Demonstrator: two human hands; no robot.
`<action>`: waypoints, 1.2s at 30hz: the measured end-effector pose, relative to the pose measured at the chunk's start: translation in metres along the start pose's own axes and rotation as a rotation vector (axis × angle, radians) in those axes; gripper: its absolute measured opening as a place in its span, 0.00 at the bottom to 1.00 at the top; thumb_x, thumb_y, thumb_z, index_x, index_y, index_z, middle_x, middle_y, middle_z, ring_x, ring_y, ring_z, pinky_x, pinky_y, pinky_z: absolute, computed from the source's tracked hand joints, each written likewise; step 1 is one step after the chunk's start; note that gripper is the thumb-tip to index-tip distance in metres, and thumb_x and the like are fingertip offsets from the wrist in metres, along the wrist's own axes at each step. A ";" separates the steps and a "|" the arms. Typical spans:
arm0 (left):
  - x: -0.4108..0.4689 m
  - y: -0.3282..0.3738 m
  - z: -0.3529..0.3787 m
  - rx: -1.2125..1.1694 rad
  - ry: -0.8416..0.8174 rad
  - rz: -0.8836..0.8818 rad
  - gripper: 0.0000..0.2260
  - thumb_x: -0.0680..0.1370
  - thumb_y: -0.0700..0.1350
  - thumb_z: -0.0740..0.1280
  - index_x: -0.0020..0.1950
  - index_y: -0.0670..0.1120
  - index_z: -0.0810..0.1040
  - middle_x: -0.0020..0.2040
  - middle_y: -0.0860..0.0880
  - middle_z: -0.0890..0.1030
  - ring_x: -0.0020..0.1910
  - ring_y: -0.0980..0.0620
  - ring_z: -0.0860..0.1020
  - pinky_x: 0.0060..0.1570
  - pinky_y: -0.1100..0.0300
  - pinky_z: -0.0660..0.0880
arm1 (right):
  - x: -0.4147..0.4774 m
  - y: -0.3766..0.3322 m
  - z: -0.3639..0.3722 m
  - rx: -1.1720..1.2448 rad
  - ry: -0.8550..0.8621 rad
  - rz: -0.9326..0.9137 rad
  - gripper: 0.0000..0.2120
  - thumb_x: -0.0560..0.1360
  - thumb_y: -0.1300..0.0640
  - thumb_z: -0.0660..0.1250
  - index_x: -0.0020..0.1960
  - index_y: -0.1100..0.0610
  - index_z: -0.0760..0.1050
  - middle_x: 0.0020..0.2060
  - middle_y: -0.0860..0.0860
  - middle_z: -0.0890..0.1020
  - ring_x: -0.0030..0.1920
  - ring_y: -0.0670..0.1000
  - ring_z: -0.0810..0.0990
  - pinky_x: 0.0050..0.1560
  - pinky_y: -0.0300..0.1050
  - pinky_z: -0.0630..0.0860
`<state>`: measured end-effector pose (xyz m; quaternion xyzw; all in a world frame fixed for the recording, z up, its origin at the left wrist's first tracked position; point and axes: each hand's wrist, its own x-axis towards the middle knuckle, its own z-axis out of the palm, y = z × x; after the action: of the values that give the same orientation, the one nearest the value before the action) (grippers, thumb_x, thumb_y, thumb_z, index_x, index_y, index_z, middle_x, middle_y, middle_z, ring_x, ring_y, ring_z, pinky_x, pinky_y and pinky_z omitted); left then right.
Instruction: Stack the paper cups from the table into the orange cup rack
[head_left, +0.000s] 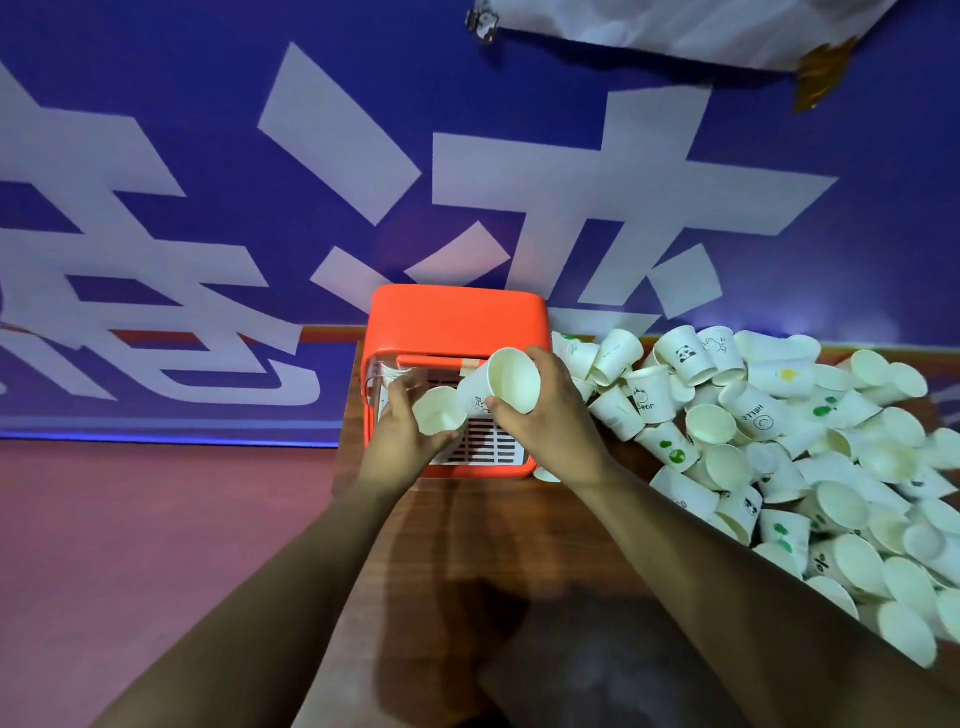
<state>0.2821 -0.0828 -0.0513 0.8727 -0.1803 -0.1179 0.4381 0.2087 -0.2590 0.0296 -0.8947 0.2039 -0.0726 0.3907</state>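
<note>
The orange cup rack (457, 314) stands at the far edge of the wooden table (498, 525), its slotted white base facing me. My left hand (397, 439) grips a white paper cup (439, 410) in front of the rack's opening, mouth toward me. My right hand (550, 410) holds a second paper cup (511, 379) on its side, just above and to the right of the first, its mouth also toward me. A large heap of paper cups (779, 441) lies on the table to the right of the rack.
A blue wall banner with big white characters (363, 182) rises behind the table. Reddish floor (130, 519) lies to the left of the table. Some cups (685, 356) in the heap carry small printed pictures. The heap reaches the table's right side.
</note>
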 end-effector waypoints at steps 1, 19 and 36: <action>-0.002 -0.002 0.001 -0.018 -0.004 -0.024 0.36 0.70 0.46 0.79 0.69 0.40 0.62 0.64 0.47 0.76 0.62 0.51 0.75 0.51 0.81 0.59 | 0.000 0.001 0.003 0.004 -0.007 0.003 0.34 0.68 0.42 0.72 0.69 0.51 0.65 0.64 0.49 0.73 0.64 0.51 0.71 0.63 0.55 0.72; -0.003 -0.037 -0.006 -0.342 -0.208 -0.254 0.16 0.81 0.42 0.65 0.68 0.50 0.73 0.62 0.57 0.78 0.66 0.56 0.75 0.70 0.53 0.69 | 0.004 0.004 0.047 -0.067 -0.138 -0.042 0.37 0.68 0.49 0.76 0.71 0.54 0.66 0.66 0.51 0.72 0.66 0.52 0.71 0.62 0.44 0.68; -0.004 -0.048 0.006 -0.558 -0.175 -0.421 0.23 0.72 0.68 0.66 0.61 0.57 0.80 0.58 0.54 0.83 0.59 0.53 0.81 0.66 0.47 0.73 | 0.010 0.038 0.084 -0.033 -0.355 0.159 0.43 0.68 0.49 0.77 0.76 0.56 0.59 0.69 0.53 0.73 0.67 0.54 0.72 0.64 0.44 0.69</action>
<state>0.2868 -0.0591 -0.0934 0.7241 0.0055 -0.3246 0.6085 0.2304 -0.2296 -0.0557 -0.8809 0.2027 0.1209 0.4102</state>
